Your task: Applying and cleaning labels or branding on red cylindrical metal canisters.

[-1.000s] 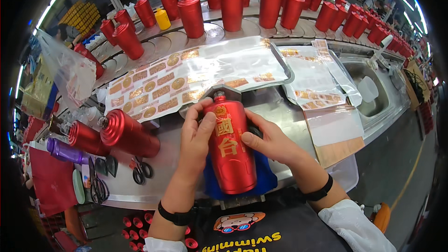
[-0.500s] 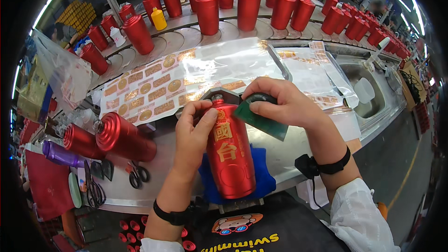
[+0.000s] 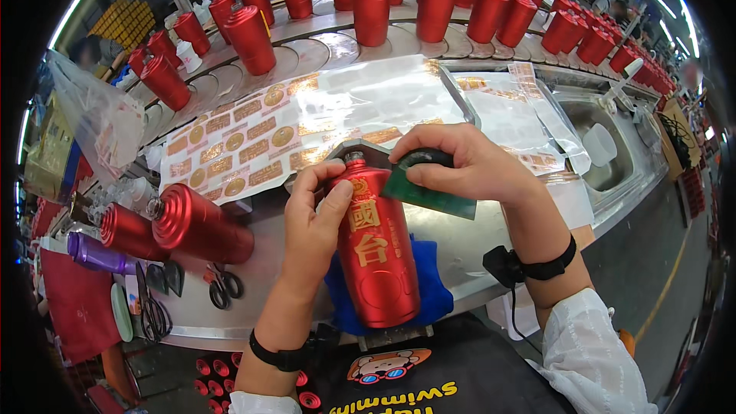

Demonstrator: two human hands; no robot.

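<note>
A red metallic bottle (image 3: 379, 280) with gold characters leans on a folded blue cloth (image 3: 431, 276) in front of me, its neck pointing away. My left hand (image 3: 310, 218) holds it by the shoulder, fingers and thumb curled around the upper left side. Pinched in my right hand (image 3: 471, 169) is a green scraper blade (image 3: 433, 199) with a dark rounded handle. Its left end overlaps the bottle's upper right side; whether it presses there I cannot tell. Just beyond the bottle neck lies a sheet of gold and clear stickers (image 3: 238, 142).
Two red bottles (image 3: 203, 226) lie at the left beside scissors (image 3: 225, 285) and a purple bottle (image 3: 92, 251). Many red bottles (image 3: 372, 11) stand on a curved conveyor (image 3: 307, 50) across the back. A steel sink (image 3: 613, 172) is at the right.
The conveyor bottles have shifted to the right, and the yellow bottle among them is now mostly hidden. The scraper has turned slightly flatter. Both hands keep their grips, with only small movement.
</note>
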